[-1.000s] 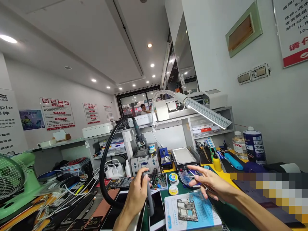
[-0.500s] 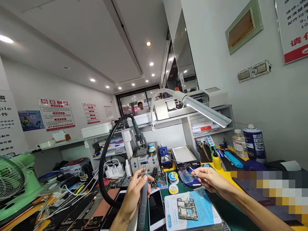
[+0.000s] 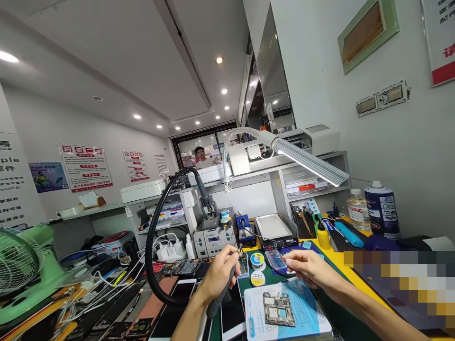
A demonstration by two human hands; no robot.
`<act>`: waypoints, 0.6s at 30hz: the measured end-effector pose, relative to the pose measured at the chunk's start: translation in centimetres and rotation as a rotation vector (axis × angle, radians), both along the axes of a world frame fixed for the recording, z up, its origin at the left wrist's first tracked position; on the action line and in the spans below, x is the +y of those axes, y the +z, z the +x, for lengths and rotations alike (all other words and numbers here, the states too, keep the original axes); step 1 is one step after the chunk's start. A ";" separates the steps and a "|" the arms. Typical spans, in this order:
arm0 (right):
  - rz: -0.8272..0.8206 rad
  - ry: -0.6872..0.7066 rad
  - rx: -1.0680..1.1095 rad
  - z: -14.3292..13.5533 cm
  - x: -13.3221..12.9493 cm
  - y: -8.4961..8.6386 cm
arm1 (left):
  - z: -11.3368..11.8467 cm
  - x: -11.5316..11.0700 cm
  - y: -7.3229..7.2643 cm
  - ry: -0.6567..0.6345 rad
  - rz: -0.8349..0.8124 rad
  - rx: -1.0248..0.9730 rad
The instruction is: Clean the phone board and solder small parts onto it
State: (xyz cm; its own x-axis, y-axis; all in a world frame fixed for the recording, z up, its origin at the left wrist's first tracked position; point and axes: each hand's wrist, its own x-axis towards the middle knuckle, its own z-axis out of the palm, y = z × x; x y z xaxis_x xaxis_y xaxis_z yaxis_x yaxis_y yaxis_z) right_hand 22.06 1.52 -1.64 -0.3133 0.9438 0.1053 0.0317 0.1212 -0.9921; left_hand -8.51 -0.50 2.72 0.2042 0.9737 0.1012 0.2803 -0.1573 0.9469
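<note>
My left hand (image 3: 222,270) is closed around the grey handle (image 3: 216,303) of a hot air gun, its metal nozzle (image 3: 241,248) pointing up and forward. My right hand (image 3: 307,266) pinches a thin metal tool (image 3: 283,257); the fingers hide most of it, so I cannot tell its kind. Between and below both hands, a phone logic board (image 3: 279,310) lies on a blue-and-white box (image 3: 313,312). Neither tool touches the board. A white-framed phone (image 3: 232,308) lies left of the box, partly behind my left hand.
A black hose (image 3: 151,251) arches up at left by the grey rework station (image 3: 213,241). Solder spools (image 3: 257,259), a yellow bottle (image 3: 323,235) and a spray can (image 3: 382,210) stand farther back. A lamp (image 3: 309,161) hangs above. Phone parts and cables crowd the left side.
My left hand has moved right and tilted the hot air gun's nozzle to the right. My right hand stays nearly in place, still pinching the thin tool. The view has shifted slightly.
</note>
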 end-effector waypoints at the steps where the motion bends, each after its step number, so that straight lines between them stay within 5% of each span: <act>1: 0.013 -0.009 -0.005 0.0 -0.1 0.1 | 0.3 0.1 0.1 -0.015 0.006 0.026; 10: 0.292 -0.058 -0.112 -0.1 -1.2 1.5 | 3.0 0.7 0.4 -0.143 0.208 0.296; 18: 0.472 -0.053 -0.275 -0.9 -2.2 2.5 | 3.3 -0.1 -1.1 -0.213 0.413 0.447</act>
